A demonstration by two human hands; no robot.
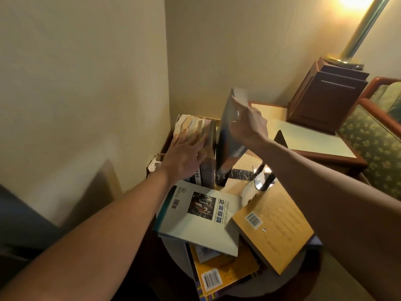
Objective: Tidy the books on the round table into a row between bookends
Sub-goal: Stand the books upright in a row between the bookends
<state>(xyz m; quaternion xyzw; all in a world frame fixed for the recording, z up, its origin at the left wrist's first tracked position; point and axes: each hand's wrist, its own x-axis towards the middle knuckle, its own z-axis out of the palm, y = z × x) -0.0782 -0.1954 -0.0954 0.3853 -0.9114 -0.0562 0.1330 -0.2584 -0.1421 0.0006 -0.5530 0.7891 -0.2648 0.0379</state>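
Already a short row stands: your left hand braces it, fingers flat, your right hand grips one book, and several stray books lie unsorted.

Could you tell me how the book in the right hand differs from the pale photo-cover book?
The held book stands tilted, gripped by the right hand; the pale book lies flat on other books, untouched. The held book's cover is grey-blue, the pale book's whitish.

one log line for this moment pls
left hand: rests on row | right hand: holds tilted book beside row | loose books: flat in front
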